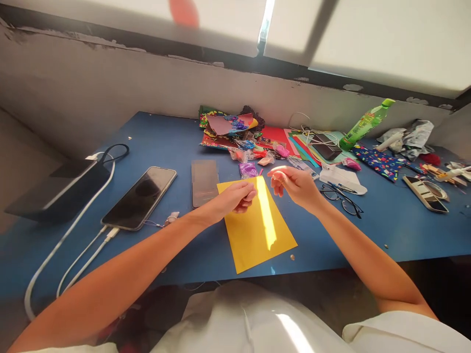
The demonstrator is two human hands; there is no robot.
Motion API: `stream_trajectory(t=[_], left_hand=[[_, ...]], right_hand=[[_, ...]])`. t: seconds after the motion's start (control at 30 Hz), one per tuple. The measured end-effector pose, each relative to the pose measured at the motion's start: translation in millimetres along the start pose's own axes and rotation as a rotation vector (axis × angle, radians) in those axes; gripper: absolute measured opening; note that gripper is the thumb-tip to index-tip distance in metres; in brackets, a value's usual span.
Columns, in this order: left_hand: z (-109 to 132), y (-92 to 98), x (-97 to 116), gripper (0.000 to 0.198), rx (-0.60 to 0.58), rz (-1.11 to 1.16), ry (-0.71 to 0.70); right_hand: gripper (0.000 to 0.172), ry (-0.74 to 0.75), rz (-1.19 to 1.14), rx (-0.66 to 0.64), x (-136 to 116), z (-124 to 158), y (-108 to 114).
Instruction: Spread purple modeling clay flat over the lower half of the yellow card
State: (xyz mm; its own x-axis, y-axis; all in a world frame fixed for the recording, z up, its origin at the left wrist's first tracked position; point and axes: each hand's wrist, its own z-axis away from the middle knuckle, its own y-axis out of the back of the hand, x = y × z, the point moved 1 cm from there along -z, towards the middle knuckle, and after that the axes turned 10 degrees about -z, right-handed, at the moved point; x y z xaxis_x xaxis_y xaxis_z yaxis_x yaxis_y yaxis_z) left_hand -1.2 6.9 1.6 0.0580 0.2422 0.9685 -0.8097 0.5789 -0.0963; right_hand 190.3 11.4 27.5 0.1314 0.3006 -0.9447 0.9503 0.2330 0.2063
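Paper lies near the tabletop's front edge; left hand over it, right hand beside; both curled, contents unclear.

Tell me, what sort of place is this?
Probably a work desk used for paper crafts, set against a wall: a yellow sheet lies on the blue tabletop, with coloured papers farther back and a phone with cables plugged in.

Craft desk with coloured sheets
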Motion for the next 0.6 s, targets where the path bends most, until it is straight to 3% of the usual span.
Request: stream_trajectory(t=[0.13, 0.4, 0.6], left_hand=[[2.6, -2.1, 4.4, 0.034, 0.036, -0.068, -0.07], [-1.1, -4.2, -2.7, 0.046, 0.065, -0.158, -0.124], [2.4, -8.5, -0.8, 0.042, 0.105, -0.194, -0.142]], right_hand=[[0.047, 0.047, -0.089, 0.033, 2.8, 5.8, -9.9], [0.042, 0.07, -0.157, 0.043, 13.0, 21.5, -14.9], [0.04, 0.135, -0.2, 0.061, 14.0, 20.1, -14.3]])
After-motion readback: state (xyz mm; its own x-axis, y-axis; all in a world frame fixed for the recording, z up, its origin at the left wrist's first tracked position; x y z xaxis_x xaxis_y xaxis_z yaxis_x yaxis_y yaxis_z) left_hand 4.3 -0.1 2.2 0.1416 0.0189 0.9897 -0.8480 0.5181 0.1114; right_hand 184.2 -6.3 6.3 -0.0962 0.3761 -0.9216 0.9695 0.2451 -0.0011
